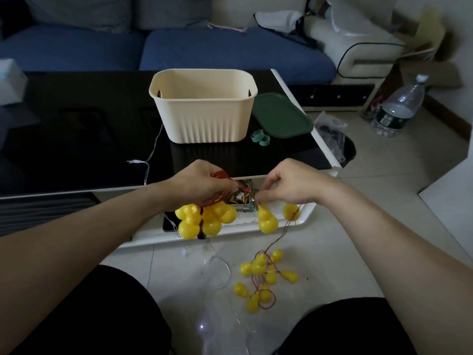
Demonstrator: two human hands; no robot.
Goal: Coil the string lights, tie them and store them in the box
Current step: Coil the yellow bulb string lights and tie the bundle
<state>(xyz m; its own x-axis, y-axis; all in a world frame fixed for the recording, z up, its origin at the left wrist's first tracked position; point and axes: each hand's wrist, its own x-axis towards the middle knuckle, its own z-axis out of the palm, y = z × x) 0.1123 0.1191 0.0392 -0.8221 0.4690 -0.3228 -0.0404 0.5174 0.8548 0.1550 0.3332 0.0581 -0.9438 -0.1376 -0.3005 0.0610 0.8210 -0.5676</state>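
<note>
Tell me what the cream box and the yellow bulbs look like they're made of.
Cream box: likely moulded plastic, matte, with ribbed walls and cut-out handles. Yellow bulbs: probably glossy hollow plastic, gourd-shaped, showing small highlights; strung on thin reddish wire.

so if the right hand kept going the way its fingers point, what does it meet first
Probably the left hand and its gathered bunch of yellow gourd lights: the right hand points leftward across a short gap, though depth is unclear.

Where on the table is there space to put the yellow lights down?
The dark tabletop left of the cream box is bare apart from a thin clear wire. Right of the box it is crowded: the green lid and green tape rolls.
</note>
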